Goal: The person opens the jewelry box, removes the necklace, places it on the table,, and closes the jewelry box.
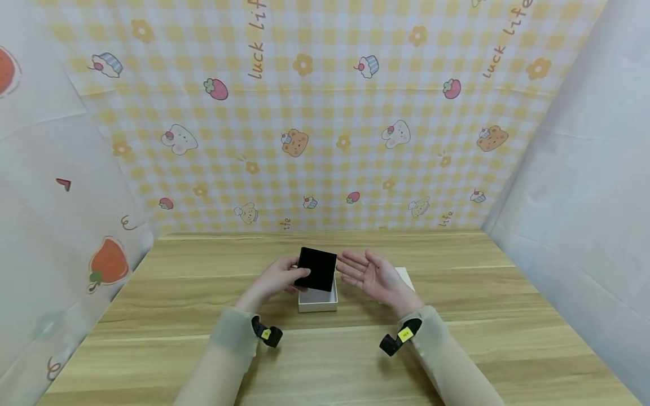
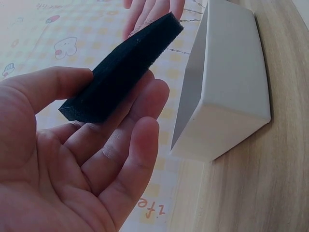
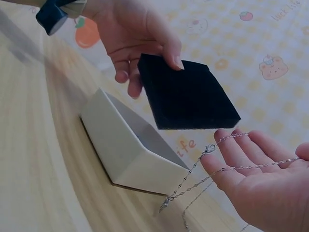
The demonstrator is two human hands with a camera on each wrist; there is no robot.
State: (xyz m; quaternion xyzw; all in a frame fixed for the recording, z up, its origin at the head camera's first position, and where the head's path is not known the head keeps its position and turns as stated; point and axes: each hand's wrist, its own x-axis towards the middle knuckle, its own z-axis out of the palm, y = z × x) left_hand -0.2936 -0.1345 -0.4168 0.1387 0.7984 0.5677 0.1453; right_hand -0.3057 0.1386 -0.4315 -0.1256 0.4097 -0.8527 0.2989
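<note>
My left hand (image 1: pixel 274 277) pinches a square black foam pad (image 1: pixel 320 268) between thumb and fingers, tilted above a white box (image 1: pixel 317 307). That box stands on the table with its top uncovered. Palm up beside the pad, my right hand (image 1: pixel 374 281) has its fingers extended. A thin silver chain necklace (image 3: pixel 209 149) lies across those fingers in the right wrist view, and part of it dangles beside the box. The pad's edge looks close to the right fingertips; whether the chain touches the pad I cannot tell.
A flat white piece (image 1: pixel 405 276), perhaps the box's lid, lies partly hidden behind my right hand. The wooden table (image 1: pixel 178 316) ends at a patterned cloth backdrop (image 1: pixel 325 186), with cloth on both sides. Each wrist wears a black camera strap.
</note>
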